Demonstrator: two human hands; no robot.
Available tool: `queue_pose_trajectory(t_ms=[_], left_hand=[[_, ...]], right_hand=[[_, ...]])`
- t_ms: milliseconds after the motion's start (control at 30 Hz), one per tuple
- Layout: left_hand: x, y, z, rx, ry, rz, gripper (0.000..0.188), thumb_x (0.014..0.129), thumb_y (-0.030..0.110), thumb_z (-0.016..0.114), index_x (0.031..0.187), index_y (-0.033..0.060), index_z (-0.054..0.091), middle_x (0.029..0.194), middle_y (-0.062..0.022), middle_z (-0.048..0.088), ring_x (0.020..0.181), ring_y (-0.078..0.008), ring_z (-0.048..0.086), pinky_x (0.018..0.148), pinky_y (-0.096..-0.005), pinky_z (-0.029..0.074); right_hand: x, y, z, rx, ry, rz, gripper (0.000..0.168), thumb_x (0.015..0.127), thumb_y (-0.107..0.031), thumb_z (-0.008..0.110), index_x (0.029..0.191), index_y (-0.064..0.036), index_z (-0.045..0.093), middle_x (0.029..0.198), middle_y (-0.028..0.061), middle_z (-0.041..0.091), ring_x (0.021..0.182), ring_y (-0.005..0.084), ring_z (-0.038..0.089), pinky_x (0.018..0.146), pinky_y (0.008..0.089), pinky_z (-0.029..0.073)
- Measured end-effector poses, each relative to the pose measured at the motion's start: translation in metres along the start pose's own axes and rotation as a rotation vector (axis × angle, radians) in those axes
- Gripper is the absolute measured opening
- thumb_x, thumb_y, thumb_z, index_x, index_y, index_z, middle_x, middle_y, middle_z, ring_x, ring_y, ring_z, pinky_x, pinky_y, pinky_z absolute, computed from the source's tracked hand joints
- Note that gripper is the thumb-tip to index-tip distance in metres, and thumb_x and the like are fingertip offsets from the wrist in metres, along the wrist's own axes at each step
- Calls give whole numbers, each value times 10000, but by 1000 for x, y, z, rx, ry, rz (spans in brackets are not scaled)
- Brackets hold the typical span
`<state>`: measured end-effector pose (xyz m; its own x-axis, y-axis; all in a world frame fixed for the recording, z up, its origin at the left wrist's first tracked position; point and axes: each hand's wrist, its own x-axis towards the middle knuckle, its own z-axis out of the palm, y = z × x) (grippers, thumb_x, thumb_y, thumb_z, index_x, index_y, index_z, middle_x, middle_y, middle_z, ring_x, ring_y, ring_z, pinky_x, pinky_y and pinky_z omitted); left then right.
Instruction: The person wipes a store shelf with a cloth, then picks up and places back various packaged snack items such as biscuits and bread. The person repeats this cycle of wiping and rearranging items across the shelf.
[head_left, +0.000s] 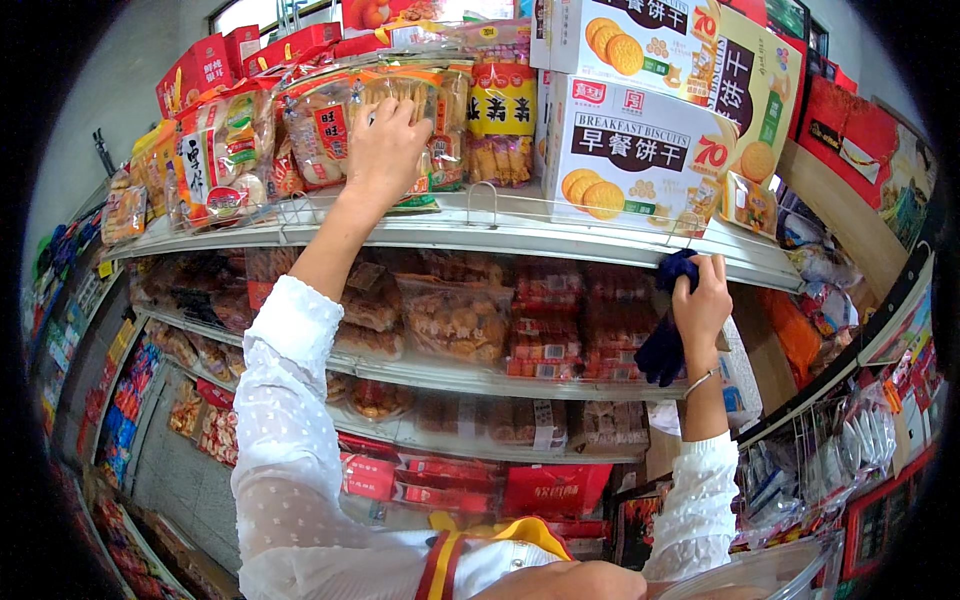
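My left hand (386, 146) is raised to the upper shelf, its fingers bent onto the front of a clear snack bag (390, 85) with an orange top edge. My fingertips are partly hidden there. Just left of it stands a bag of round rice crackers (322, 139). Near the right end of the shelf's front edge, my right hand (701, 300) grips a bunched dark blue cloth (660, 354), perhaps a glove, which hangs below the fist. Behind and above that hand is a white carton of breakfast biscuits (630, 150).
A low wire rail (484, 202) runs along the front of the white upper shelf (420, 229). Lower shelves hold bagged bread (457, 319) and red packets (544, 345). More cartons (649, 37) are stacked at upper right. A clear plastic container (765, 570) is close at lower right.
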<state>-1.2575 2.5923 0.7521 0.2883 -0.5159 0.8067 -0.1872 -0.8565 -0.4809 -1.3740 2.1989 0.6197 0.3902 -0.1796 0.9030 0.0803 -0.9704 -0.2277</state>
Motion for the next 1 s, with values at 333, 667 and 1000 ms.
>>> queue_pose_trajectory(t_ms=[333,667,1000], left_hand=[[46,52,-13,-895,-10,-224,466,827,358,643,1157,44,544,1086,-132,588,1021,-283,547,878,-391,424],[161,67,30,-1374,-101,-443,1014,710,563,688,1399,-15,219,1353,-221,394,1201,-287,464,1007,-392,363],[186,78,18,-1473,-134,-496,1192,627,654,695,1427,18,82,1321,-265,392,1210,-345,457,998,-441,388]], right_hand=[[0,-2,-2,24,7,24,189,696,-92,629,878,-102,578,911,76,548,756,317,592,590,404,492],[-2,-1,2,66,24,20,207,680,-96,630,880,-95,577,921,76,554,714,312,597,576,409,500],[-2,4,0,76,56,9,222,670,-116,655,872,-95,567,903,66,539,688,289,599,544,386,494]])
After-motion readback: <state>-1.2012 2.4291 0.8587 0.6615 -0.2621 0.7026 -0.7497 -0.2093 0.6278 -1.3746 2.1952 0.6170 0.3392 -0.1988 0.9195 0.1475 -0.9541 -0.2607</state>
